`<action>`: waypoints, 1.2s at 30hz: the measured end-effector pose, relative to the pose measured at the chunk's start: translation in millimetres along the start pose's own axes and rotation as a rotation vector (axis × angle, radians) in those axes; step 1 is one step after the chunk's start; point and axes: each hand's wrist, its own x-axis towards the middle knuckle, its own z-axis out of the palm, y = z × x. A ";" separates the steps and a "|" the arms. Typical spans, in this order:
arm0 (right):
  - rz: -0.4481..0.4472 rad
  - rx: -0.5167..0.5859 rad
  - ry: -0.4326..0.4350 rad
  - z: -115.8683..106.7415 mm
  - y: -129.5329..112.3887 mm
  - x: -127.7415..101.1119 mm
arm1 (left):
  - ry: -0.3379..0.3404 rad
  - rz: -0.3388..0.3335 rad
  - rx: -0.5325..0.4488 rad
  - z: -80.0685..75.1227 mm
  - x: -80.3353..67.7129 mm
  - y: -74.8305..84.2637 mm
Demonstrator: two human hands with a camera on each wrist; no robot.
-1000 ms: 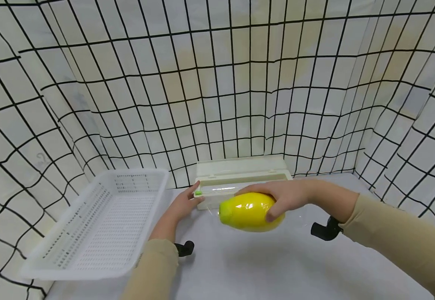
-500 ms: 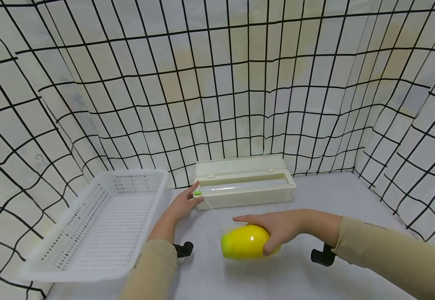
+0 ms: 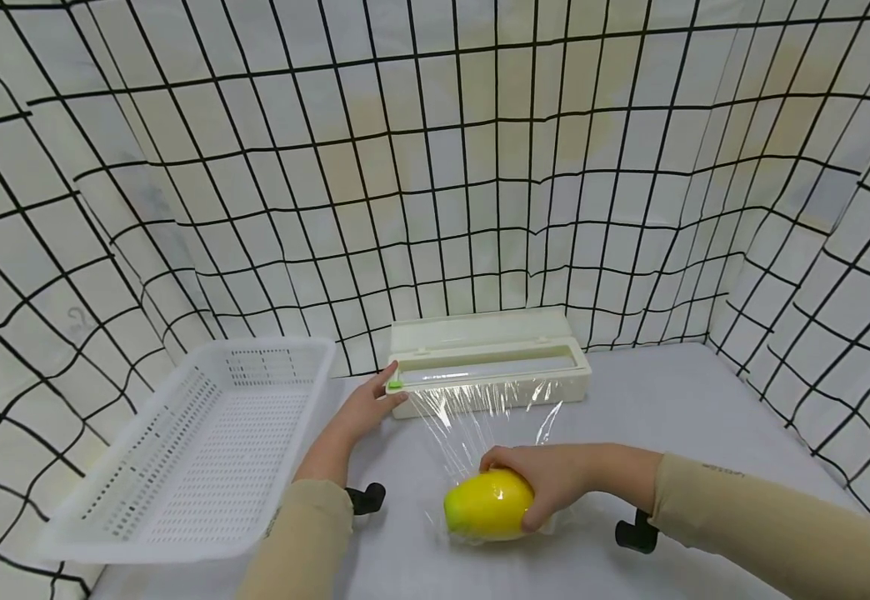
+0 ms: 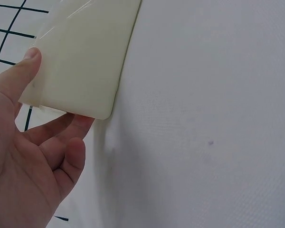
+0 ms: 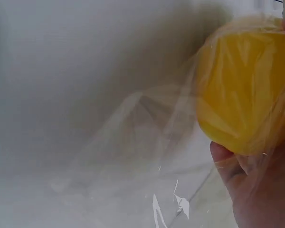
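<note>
A yellow lemon-shaped fruit (image 3: 487, 505) lies on the white table, wrapped in clear cling film (image 3: 472, 417) that stretches back to the cream dispenser box (image 3: 491, 371). My right hand (image 3: 536, 483) grips the fruit from its right side, fingers curled over it; the right wrist view shows the yellow fruit (image 5: 244, 88) under film against my palm. My left hand (image 3: 363, 408) holds the left end of the box by its green slider (image 3: 395, 386). In the left wrist view the thumb and fingers (image 4: 33, 61) clasp the cream box corner (image 4: 85, 61).
A white perforated plastic basket (image 3: 202, 446) stands tilted at the left. Grid-patterned cloth walls (image 3: 480, 167) close in the back and both sides. Black wrist-camera mounts (image 3: 633, 533) show under both forearms.
My right hand brought the fruit from in front of the box down and toward me onto the table, drawing a sheet of film out of the box. The left hand stayed put.
</note>
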 end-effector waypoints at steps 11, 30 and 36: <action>-0.026 -0.183 0.068 3.7 9.2 2.6 | -0.022 -0.036 -0.039 2.4 -1.8 -1.0; 0.030 -0.143 0.096 -1.2 11.2 -6.3 | 0.114 0.053 0.129 17.9 -46.9 34.1; 0.038 -0.147 0.119 -0.7 10.5 -9.9 | 0.125 0.076 0.181 17.0 -68.0 40.1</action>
